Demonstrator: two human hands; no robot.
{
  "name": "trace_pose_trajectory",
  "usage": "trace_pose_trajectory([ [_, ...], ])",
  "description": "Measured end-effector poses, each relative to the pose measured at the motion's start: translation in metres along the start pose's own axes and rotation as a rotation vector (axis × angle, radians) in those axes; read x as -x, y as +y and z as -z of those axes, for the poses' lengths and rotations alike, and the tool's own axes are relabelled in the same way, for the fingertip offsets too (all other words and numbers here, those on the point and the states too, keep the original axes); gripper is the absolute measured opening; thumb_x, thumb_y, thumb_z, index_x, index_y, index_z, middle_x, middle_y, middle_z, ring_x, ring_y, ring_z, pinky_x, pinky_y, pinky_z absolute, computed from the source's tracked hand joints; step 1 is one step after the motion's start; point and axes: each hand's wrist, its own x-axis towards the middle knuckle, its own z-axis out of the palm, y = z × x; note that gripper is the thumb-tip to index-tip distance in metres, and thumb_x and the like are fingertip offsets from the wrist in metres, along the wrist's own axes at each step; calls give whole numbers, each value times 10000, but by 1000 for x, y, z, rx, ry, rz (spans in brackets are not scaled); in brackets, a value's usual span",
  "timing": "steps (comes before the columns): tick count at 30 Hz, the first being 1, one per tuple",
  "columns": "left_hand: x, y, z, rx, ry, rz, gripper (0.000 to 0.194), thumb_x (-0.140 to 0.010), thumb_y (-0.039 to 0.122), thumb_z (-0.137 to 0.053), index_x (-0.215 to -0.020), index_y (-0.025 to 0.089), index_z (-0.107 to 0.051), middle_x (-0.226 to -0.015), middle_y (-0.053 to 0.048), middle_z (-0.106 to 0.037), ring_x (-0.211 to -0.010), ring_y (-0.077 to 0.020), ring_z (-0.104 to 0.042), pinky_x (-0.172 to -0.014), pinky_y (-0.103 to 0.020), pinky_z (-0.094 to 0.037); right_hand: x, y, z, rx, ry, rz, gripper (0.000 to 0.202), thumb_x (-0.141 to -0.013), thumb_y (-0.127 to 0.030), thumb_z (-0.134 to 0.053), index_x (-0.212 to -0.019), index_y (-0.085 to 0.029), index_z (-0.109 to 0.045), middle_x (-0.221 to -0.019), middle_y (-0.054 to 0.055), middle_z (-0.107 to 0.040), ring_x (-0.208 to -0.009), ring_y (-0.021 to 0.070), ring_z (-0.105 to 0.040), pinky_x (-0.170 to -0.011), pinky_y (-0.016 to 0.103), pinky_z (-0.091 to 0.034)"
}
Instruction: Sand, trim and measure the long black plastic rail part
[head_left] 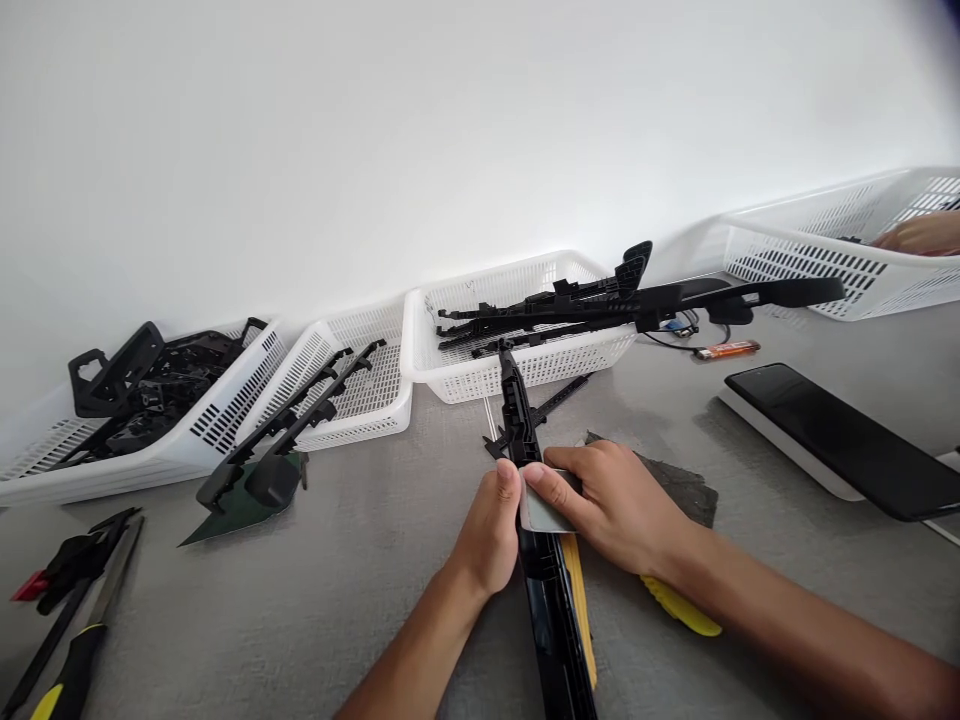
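A long black plastic part (pixel 553 610) points away from me, its far end near the middle basket. My left hand (pixel 487 530) is closed round its left side, thumb on top. On the right, my right hand (pixel 615 495) presses a small pale grey-green flat piece (pixel 546 508) against the part, with the thumb across it. Under and beside the part lies a yellow strip (pixel 577 600). A dark grey rough sheet (pixel 679 487) and a yellow handle (pixel 684 606) show behind and below my right hand.
White baskets (pixel 457 385) with black parts line the wall. A phone (pixel 840 430) on a white box and an orange lighter (pixel 727 349) lie right. Clamp (pixel 71 575), file (pixel 112 590) and green sheet (pixel 244 510) lie left. Another person's hand (pixel 919 233) reaches into the far-right basket.
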Motion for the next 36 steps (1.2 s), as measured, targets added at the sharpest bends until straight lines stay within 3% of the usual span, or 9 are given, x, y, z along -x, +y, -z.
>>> trace_pose_trajectory([
  [4, -4, 5, -1, -92, 15, -97, 739, -887, 905, -534, -841, 207, -772, -912, -101, -767, -1133, -336, -659, -993, -384, -487, -3, 3, 2, 21, 15, -33, 699, -1048, -784, -282, -647, -216, -353, -563, -3, -436, -534, 133, -322, -575, 316, -215],
  [8, -8, 7, -1, -67, 45, -57, 748, -863, 893, -606, -901, 167, -783, -983, -105, -781, -1173, -330, -657, -1019, -377, -498, 1, -4, -2, 0, -81, 9, 674, -1061, -750, -292, -672, -213, -412, -591, -3, -479, -549, 132, -373, -591, 311, -233],
  [12, -11, 7, -2, 46, 70, -36, 653, -863, 808, -699, -905, 161, -772, -987, -85, -779, -1156, -309, -667, -1011, -359, -503, -1, -1, 0, 20, -54, -12, 677, -1044, -765, -319, -657, -214, -396, -580, -6, -455, -543, 132, -348, -584, 317, -214],
  [15, -12, 6, -2, 124, 16, -54, 584, -893, 742, -705, -892, 161, -762, -980, -78, -783, -1138, -304, -680, -1000, -355, -508, -4, 4, 4, 13, 24, -39, 677, -1031, -768, -356, -643, -213, -356, -562, -17, -400, -544, 128, -306, -578, 321, -202],
  [21, -13, 4, -1, 239, -15, -3, 558, -848, 709, -749, -883, 153, -768, -904, -79, -791, -1066, -327, -717, -951, -378, -546, -2, 3, 5, -149, 27, 40, 628, -1055, -686, -405, -650, -210, -346, -581, -32, -361, -555, 112, -319, -573, 305, -229],
  [26, -12, 5, -3, 233, -97, 6, 552, -891, 701, -693, -912, 156, -780, -889, -86, -797, -1030, -329, -737, -927, -388, -566, -9, 11, 10, -207, 121, -83, 655, -1032, -758, -344, -668, -214, -318, -639, -11, -336, -610, 126, -323, -568, 297, -229],
  [36, -10, 5, -4, 227, -109, 34, 554, -877, 695, -723, -891, 145, -790, -877, -86, -792, -1047, -327, -727, -963, -387, -554, -6, 4, 4, -146, 61, -53, 702, -1027, -801, -322, -655, -208, -376, -602, -6, -408, -582, 129, -337, -572, 304, -230],
])
